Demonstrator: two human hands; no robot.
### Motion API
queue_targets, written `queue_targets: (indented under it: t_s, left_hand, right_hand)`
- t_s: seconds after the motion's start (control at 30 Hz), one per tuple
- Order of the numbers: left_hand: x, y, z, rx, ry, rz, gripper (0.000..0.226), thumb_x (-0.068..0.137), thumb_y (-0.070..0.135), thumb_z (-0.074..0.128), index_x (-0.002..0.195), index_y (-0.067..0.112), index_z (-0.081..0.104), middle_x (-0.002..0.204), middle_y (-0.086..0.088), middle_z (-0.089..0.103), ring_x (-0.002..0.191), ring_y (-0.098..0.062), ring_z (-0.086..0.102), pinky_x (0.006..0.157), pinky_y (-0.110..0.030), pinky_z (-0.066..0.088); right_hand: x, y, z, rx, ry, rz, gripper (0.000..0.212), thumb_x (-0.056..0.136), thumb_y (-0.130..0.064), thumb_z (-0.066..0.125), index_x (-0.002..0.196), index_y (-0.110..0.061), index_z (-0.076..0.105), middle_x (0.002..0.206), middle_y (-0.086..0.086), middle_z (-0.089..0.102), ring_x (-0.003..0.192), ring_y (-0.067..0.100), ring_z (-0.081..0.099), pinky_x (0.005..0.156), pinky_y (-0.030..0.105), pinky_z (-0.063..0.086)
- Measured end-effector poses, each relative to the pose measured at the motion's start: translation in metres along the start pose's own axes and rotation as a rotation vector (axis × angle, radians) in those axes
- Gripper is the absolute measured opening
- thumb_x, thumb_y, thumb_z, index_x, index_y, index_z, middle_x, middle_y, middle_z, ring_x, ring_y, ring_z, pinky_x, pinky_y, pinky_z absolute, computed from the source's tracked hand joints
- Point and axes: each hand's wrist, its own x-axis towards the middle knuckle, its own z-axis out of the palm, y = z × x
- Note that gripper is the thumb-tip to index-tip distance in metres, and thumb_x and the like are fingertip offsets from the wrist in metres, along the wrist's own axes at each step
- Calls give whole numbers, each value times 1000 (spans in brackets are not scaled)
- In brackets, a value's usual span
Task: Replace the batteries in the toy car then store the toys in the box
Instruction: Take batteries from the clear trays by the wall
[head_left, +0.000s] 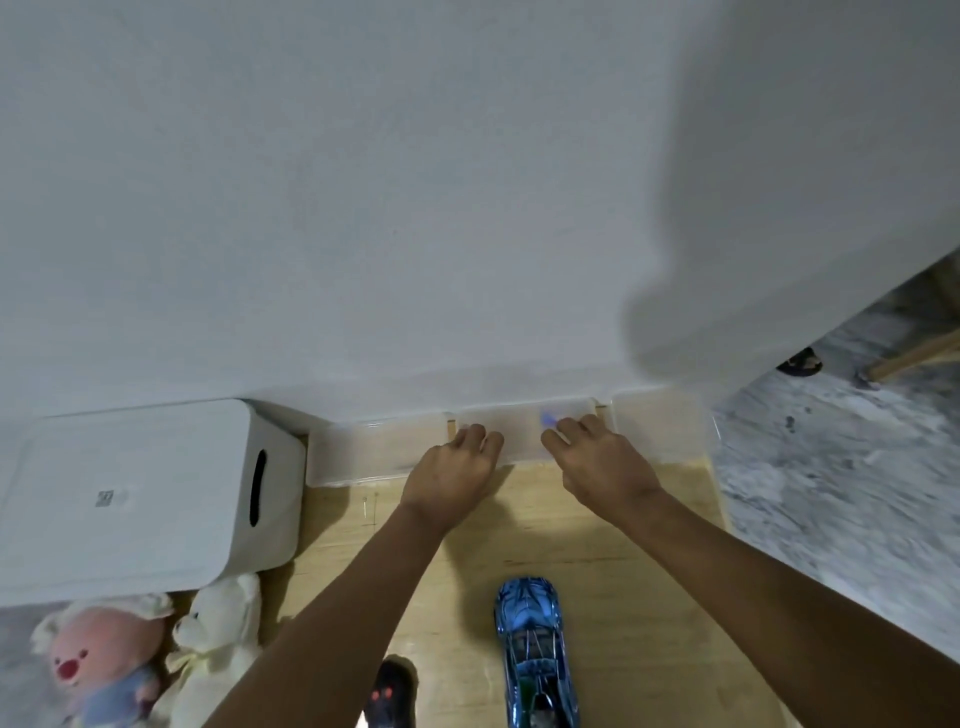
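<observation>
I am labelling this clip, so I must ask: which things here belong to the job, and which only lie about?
Job: car, remote, pink plush, white bear, white box, middle tray, gripped by left hand and right hand.

Lying about: left tray, right tray, chair leg on the floor.

**Inspector A:** Class of premises?

**Inspector B:** A home, a living room or a child's room.

**Inspector A:** Grounds?

**Inspector B:** Plain white wall (363, 182) at the far side, with a wooden table (623, 571) against it. Grey marbled floor (831, 493) to the right. Two plush toys (98, 660) lie near left, beside a white box (130, 493). A blue toy car (532, 639) stands near centre. Clear plastic trays (363, 452) line the foot of the wall. A wooden furniture leg (914, 356) shows far right.

**Inspector A:** Noted as household goods.
</observation>
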Motion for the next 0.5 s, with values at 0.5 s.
queue_targets:
  t_s: [0.5]
  left_hand:
    - [-6, -9, 6, -43, 102, -218, 85, 53, 37, 98, 124, 20, 56, 124, -5, 61, 100, -29, 58, 76, -40, 50]
  right_hand:
    - [6, 44, -44, 567, 65, 92, 20, 85, -20, 70, 102, -27, 63, 98, -8, 65, 90, 19, 61, 78, 36, 54]
